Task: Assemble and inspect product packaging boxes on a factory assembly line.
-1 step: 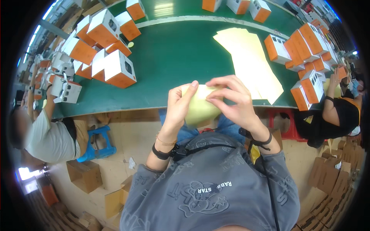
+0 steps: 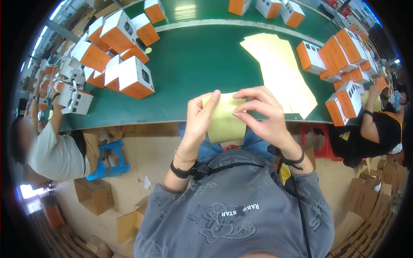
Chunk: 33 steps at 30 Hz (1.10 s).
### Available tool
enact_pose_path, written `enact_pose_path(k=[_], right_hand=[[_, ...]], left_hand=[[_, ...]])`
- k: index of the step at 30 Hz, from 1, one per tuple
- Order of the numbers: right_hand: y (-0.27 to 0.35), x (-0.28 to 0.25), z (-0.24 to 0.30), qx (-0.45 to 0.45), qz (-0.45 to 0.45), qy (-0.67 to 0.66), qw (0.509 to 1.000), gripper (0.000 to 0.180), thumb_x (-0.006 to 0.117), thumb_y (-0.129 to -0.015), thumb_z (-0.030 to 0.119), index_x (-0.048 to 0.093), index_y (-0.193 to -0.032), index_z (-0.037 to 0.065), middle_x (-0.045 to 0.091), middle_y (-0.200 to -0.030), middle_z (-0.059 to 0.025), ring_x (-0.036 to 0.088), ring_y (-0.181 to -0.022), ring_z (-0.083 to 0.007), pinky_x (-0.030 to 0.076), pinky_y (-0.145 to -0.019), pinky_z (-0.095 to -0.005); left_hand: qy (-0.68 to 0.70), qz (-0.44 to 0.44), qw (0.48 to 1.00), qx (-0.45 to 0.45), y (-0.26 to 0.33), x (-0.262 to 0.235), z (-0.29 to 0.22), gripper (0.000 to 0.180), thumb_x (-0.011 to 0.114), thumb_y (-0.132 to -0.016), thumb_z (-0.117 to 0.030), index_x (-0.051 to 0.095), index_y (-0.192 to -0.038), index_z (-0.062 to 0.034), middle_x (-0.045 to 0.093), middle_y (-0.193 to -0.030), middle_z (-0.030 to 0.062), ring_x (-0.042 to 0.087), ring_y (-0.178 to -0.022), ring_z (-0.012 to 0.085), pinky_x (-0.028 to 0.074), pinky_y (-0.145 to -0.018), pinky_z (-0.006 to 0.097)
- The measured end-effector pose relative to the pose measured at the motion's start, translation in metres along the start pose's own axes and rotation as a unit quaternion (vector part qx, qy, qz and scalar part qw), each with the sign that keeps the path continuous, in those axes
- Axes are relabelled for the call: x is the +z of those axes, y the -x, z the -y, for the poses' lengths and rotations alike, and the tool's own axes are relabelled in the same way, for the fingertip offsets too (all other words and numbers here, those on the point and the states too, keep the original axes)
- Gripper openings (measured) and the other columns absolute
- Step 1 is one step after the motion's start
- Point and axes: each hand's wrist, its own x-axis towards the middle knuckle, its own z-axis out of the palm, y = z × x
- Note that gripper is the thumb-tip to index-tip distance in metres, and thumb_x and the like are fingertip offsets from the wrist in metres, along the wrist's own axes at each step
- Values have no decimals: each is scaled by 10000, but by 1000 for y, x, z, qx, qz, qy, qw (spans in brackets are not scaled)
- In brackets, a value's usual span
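Observation:
My left hand grips a pale yellow paper sheet by its left side, thumb on top and fingers behind. The sheet hangs down past the near edge of the green table, above my lap. At the sheet's upper right, my right hand has its thumb and forefinger pinched together, the other fingers curled above. Whatever is between those fingertips is too small to tell. A fanned pile of pale yellow sheets lies on the table beyond my right hand.
White and orange boxes are stacked at the left of the green table, with another stack of boxes at the right. People sit on both sides, one by a blue stool. Open cardboard cartons stand on the floor.
The sheet now hangs flatter and squarer, its lower right side less curled. My right fingertips have shifted very slightly; the left hand keeps its grip.

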Motion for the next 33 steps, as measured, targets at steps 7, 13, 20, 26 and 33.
enact_pose_path(k=[7, 13, 20, 26, 33], right_hand=[[-2, -30, -12, 65, -80, -26, 994, 152, 839, -817, -27, 797, -946, 41, 729, -1166, -96, 693, -1086, -212, 557, -923, -339], [-2, -44, -36, 95, -112, -23, 989, 128, 831, -851, 6, 799, -971, 38, 726, -1169, -93, 681, -1021, -172, 540, -864, -313], [4, -71, -55, 99, -158, 21, 982, 124, 778, -879, -25, 775, -997, 13, 730, -1156, -116, 689, -1035, -188, 538, -784, -288], [19, -69, -78, 160, -140, -28, 977, 290, 761, -905, -19, 753, -1189, 38, 714, -1219, -98, 686, -961, -136, 532, -761, -266], [17, -63, -59, 148, -109, -68, 981, 550, 754, -914, 4, 628, -1447, 55, 703, -1249, -112, 683, -907, -112, 528, -781, -255]], left_hand=[[-71, -106, 985, 114, -13, -36, -35, 278, 552, -1130, -224, 703, -1078, 4, 711, -917, -10, 611, -772, 23, 480, -660, 195], [-34, -22, 993, 108, -30, -50, -72, 436, 565, -1108, -273, 599, -736, -49, 470, -612, -49, 358, -467, 31, 221, -456, 235], [-182, -210, 918, 283, -18, -50, -126, 188, 712, -942, -78, 673, -784, 15, 618, -724, -25, 516, -620, 52, 386, -582, 243], [-542, -545, 564, 300, -48, -63, -196, 584, 832, -857, -512, 748, -1121, 2, 770, -1052, 197, 752, -994, 373, 575, -859, 425], [-614, -527, 564, 164, -128, -129, -188, 711, 827, -807, -524, 657, -1206, 39, 714, -1161, 248, 720, -1045, 432, 572, -909, 504]])
